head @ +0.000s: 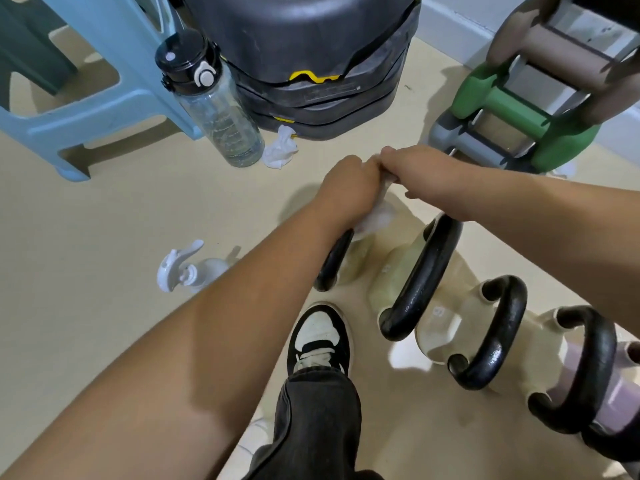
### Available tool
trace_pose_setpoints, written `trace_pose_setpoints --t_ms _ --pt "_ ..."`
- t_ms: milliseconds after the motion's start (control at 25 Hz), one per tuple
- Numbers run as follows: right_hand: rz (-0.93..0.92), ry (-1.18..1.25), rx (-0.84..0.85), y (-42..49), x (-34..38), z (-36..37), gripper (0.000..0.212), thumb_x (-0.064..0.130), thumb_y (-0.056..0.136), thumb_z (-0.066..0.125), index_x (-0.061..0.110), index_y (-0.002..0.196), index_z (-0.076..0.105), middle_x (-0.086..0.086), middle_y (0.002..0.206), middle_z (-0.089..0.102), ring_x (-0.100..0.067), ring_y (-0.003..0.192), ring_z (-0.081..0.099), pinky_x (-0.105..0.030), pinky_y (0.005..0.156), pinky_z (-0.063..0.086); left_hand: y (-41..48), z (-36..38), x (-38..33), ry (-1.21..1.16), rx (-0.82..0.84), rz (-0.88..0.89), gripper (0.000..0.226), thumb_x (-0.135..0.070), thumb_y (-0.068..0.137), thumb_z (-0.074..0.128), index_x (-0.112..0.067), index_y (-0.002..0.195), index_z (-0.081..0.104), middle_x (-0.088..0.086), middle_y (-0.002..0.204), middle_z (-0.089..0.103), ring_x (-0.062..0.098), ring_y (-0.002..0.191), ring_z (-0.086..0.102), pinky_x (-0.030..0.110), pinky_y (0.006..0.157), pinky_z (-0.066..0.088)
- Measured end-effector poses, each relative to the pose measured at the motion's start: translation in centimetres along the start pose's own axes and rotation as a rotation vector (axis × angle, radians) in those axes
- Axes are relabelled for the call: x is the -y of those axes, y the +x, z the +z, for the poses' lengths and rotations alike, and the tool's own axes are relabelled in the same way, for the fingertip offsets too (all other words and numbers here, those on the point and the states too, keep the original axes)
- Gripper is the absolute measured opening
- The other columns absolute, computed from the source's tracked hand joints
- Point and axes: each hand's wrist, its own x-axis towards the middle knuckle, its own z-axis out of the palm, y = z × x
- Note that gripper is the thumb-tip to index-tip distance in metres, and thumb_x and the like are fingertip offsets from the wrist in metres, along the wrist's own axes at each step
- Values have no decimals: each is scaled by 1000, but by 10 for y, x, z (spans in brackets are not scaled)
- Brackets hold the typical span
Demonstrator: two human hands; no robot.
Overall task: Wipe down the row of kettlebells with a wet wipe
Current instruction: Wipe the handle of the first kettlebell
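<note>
1. The left hand [349,183] and right hand [420,171] met knuckle to knuckle just above the middle of the view, both fists closed round a white wet wipe [375,216] that trailed down from between them.
2. The wipe hung over the farthest kettlebell [337,258] of the row; whether it pressed the handle or only draped there was hard to tell, since the left wrist covered that spot.
3. From that bell the row ran toward five o'clock: a second kettlebell [420,275] with a tall black handle, a third [491,334], and a fourth [585,372] with a pale purple body, each just beside the next.
4. The right forearm crossed above the second bell's handle, hiding its top.
5. At eleven o'clock stood a clear water bottle [214,98] with a black cap, a crumpled tissue [280,148] lying just beside its base.
6. Behind them sat a black stacked weight base [311,64], and a light blue plastic stool [86,98] at ten o'clock.
7. A rack of dumbbells [523,112], one green, stood at two o'clock.
8. A white spray nozzle [183,268] lay at nine o'clock, half hidden by the left forearm.
9. A black-and-white sneaker [320,341] was planted at six o'clock, near the first bell.
</note>
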Motion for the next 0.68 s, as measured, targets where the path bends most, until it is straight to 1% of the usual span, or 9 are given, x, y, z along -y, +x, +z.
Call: trace_pose_setpoints --t_ms 80,160,240,280,320,360,440,560,680 --pt "-34 -77 18 -2 4 -1 43 39 96 38 9 110 67 -13 124 64 -33 120 56 -50 104 44 -30 9 15 161 -148 130 37 -39 103 38 -16 130 50 7 99 64 32 88 61 38 66 43" --pt "-79 -161 37 -6 4 2 37 18 102 37 -2 121 63 -25 127 60 -42 121 54 -48 102 45 -68 14 39 317 -233 221 56 -34 103 41 -24 155 23 10 109 58 32 87 58 41 67 46" --pt "-77 -109 -13 -7 -2 1 40 21 105 37 -7 121 61 -26 125 62 -41 117 57 -44 98 46 -99 17 59 354 -240 277 66 -29 102 45 -26 159 11 10 109 50 32 83 55 45 67 49" --pt "-101 -115 -53 -7 -8 1 42 26 105 37 -6 112 63 -23 116 66 -38 104 60 -40 89 49 -105 17 65 351 -214 285 70 -26 101 46 -27 160 9 10 107 48 31 81 54 46 67 50" --pt "-120 -138 -73 -9 -11 2 40 27 104 39 -4 95 63 -20 98 66 -33 87 58 -34 74 47 -103 13 63 342 -193 276 74 -22 99 48 -27 160 6 9 105 48 31 80 53 46 67 50" --pt "-143 -176 -95 -9 -14 4 37 26 102 40 3 80 56 -13 79 59 -28 74 49 -30 61 41 -93 9 56 353 -168 238 80 -19 96 48 -27 160 2 9 105 48 31 80 54 44 67 50" --pt "-167 -230 -129 -7 -21 2 35 24 100 41 13 67 48 -3 67 50 -22 64 44 -28 54 34 -57 5 32 419 -114 140 90 -16 92 50 -25 159 -9 9 106 50 30 82 55 40 67 46" --pt "-177 -284 -136 -8 -23 -2 34 27 100 42 22 69 53 -2 73 58 -22 68 55 -30 56 39 -13 10 -2 484 -100 63 90 -16 94 51 -20 159 -13 12 120 52 28 87 54 37 69 39" --pt "-184 -321 -116 -9 -24 1 27 29 102 42 19 96 67 -1 86 64 -19 78 59 -27 61 41 -16 19 -2 580 -151 82 78 -22 100 47 -17 160 -3 15 120 53 32 95 59 37 67 36"
